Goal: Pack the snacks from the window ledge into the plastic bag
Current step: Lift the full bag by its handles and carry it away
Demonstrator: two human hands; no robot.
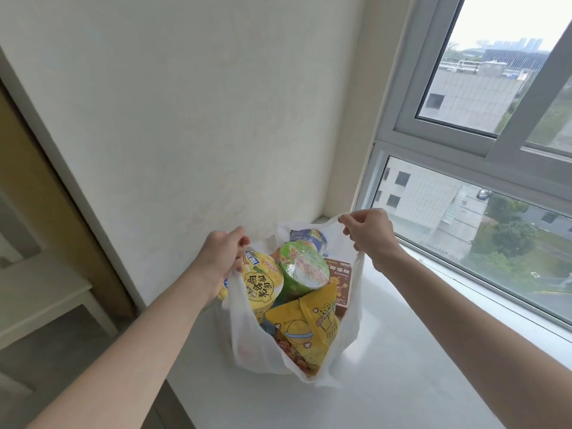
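A white plastic bag (247, 345) stands on the white window ledge (402, 382), held wide at the mouth. My left hand (221, 261) grips its left handle, and my right hand (370, 235) pinches the right handle. Inside lie a yellow noodle cup (263, 287), a green noodle cup (301, 270), a blue-lidded cup (309, 238), a brown box (340, 283) and yellow snack packets (305, 329). More packets show below them.
A pale wall (185, 134) rises behind the bag. The window (479, 150) runs along the right side of the ledge. To the left, below the ledge, stands a white table (43, 292) on a grey floor.
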